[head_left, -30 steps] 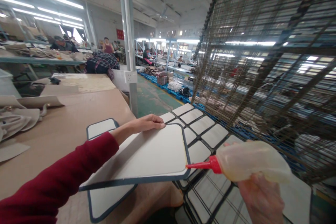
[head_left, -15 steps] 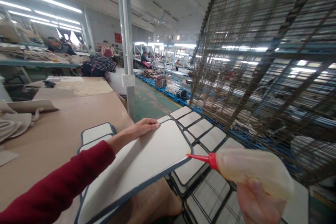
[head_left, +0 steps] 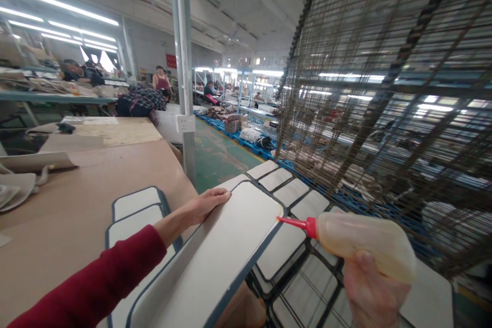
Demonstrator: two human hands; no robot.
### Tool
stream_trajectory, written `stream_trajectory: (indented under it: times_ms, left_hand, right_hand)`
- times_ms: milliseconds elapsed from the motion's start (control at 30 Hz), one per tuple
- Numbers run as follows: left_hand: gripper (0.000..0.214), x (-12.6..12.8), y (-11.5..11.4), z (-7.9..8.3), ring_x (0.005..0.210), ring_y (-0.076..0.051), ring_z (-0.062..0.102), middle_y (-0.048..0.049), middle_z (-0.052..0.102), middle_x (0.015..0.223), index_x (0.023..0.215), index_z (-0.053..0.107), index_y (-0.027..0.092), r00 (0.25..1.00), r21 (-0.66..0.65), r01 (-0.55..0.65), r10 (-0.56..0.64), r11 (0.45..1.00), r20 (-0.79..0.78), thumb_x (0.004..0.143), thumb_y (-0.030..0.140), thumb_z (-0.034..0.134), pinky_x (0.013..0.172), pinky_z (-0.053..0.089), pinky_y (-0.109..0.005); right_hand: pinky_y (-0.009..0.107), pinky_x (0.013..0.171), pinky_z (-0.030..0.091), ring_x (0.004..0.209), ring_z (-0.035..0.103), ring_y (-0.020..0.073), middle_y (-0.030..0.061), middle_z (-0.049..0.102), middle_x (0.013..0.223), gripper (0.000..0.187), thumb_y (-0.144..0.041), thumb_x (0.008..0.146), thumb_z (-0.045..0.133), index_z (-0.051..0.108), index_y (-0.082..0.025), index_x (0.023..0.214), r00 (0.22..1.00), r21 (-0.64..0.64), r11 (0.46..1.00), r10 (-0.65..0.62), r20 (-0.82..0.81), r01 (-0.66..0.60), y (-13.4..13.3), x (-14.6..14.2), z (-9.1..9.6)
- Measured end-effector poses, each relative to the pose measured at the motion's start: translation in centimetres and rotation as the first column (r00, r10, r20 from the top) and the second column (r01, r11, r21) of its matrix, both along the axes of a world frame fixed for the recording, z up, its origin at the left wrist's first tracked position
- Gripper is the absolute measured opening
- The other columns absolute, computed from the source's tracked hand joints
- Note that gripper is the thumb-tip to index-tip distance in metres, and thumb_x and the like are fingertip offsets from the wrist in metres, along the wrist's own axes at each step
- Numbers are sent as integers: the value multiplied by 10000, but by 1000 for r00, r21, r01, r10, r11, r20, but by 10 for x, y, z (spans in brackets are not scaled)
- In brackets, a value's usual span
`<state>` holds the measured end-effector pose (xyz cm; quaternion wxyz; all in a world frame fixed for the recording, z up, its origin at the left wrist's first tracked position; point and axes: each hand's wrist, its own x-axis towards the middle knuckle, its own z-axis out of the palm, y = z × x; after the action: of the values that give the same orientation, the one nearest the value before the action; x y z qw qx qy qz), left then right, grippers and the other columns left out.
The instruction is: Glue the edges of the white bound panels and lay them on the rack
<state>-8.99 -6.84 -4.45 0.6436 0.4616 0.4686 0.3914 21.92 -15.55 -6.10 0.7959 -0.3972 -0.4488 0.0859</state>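
My left hand point(head_left: 209, 202) grips the far edge of a white panel with a dark blue border point(head_left: 226, 236), thumb on top and fingers pressed together. The panel is tilted and bent lengthwise. In my right hand point(head_left: 372, 282) is a translucent squeeze bottle of yellowish glue point(head_left: 365, 241), lying nearly level. Its red nozzle tip touches the panel's right edge near the rounded corner, where a thin yellow line shows. More blue-edged white panels point(head_left: 134, 228) lie on the table beneath my left forearm.
A brown-topped table point(head_left: 77, 200) extends along the left. Smaller white panels point(head_left: 294, 192) lie in rows on a wire rack at right, with raised wire racks point(head_left: 365, 72) above. A metal post point(head_left: 184, 61) stands ahead. A co-worker in a checked shirt point(head_left: 140, 102) bends over beyond the table.
The nozzle tip has moved slightly along the panel's edge, away from the rounded corner. The panel has turned and bends more, and my view has shifted a little.
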Motion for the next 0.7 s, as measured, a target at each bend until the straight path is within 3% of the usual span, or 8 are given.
stream_trajectory:
  times_ms: [200, 467, 600, 700]
  left_hand:
    - [595, -4, 1, -10, 512, -98, 549, 50, 605, 607, 751, 506, 195, 1000, -22, 5, -5, 1000, 27, 455, 589, 839, 444, 449, -196]
    - [585, -9, -1, -14, 500, -94, 550, 45, 599, 610, 738, 499, 187, 996, -52, 59, -55, 997, 77, 476, 582, 841, 442, 464, -197]
    - [583, -11, -1, -14, 531, -113, 583, 28, 626, 643, 766, 521, 184, 995, -73, 56, -49, 996, 91, 471, 563, 850, 474, 496, -220]
    - [576, -11, -3, -11, 524, -117, 579, 31, 622, 631, 764, 516, 187, 997, -84, 41, -35, 996, 72, 475, 560, 848, 461, 488, -220]
  right_hand:
    - [555, 885, 502, 875, 671, 283, 103, 676, 999, 595, -247, 650, 781, 553, -158, 1192, 964, 52, 980, 197, -177, -191, 4, -10, 8]
    - [360, 779, 561, 772, 669, 209, 98, 694, 935, 560, -287, 599, 822, 619, -131, 1097, 979, -44, 989, 134, -156, -143, 7, -11, 10]
    - [376, 739, 572, 738, 674, 220, 87, 700, 871, 533, -300, 618, 811, 617, -145, 1089, 968, -63, 979, 182, -175, -195, 9, -10, 4]
    - [360, 701, 574, 692, 662, 208, 76, 702, 811, 439, -314, 652, 802, 636, -157, 1028, 982, -96, 981, 160, -97, -169, 12, -4, -7]
